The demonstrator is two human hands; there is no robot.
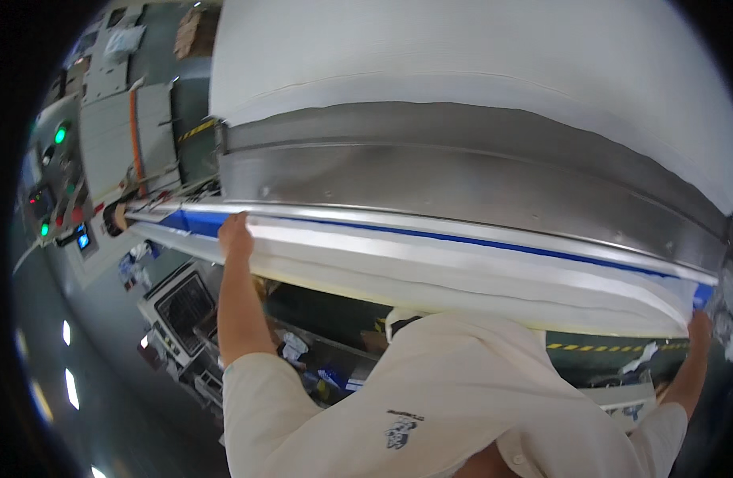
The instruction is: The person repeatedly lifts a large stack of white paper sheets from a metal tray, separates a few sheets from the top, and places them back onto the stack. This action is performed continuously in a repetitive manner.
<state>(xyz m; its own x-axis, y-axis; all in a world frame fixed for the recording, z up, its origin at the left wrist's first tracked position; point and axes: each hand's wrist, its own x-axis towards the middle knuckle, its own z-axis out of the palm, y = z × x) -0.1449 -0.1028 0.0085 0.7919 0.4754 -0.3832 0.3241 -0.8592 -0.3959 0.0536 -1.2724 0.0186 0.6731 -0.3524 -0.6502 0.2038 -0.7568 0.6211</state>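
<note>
A long strip of white sheet material (430,259) stretches between my hands, along the front edge of a wide machine. My left hand (235,233) is closed on the sheet's left end, beside a blue strip (195,222) that runs along the machine edge. At the far right my right hand (699,325) is closed at the sheet's other end, below the blue strip's right end; its fingers are partly hidden. The sheet's near part sags in a fold toward my body. Just beyond it lies a metal rail (366,217).
Behind the rail rises a grey metal plate (398,175), with a broad white sheet (462,48) beyond it. A control panel with lit buttons (59,175) stands at the left. Clear plastic (729,311) hangs at the right, and a cluttered cart (326,366) sits below.
</note>
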